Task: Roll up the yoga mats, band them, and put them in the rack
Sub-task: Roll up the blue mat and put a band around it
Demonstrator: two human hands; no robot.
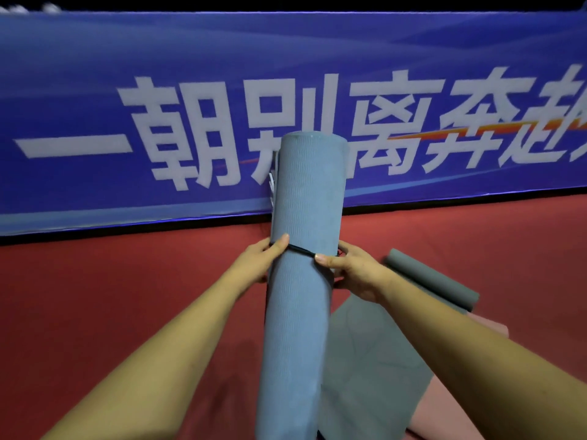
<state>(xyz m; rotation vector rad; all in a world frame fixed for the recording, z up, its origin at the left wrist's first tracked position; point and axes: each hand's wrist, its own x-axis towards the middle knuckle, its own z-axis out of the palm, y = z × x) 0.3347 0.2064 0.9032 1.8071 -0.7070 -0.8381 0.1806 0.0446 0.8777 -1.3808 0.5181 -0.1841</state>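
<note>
A rolled blue-grey yoga mat (301, 249) stands upright in front of me, filling the middle of the view. A thin black band (301, 250) crosses the roll at about mid height. My left hand (263, 258) grips the roll's left side, its thumb lying on the band. My right hand (349, 271) holds the right side, thumb pressed on the band's other end, fingers curled round the band behind the roll. The roll's lower end is out of view.
A grey mat (374, 360) lies partly unrolled on the red floor (127, 281) at the right, its rolled end (432, 277) pointing away. A pink mat (460, 408) lies under it. A long blue banner (158, 90) with white characters runs along the back.
</note>
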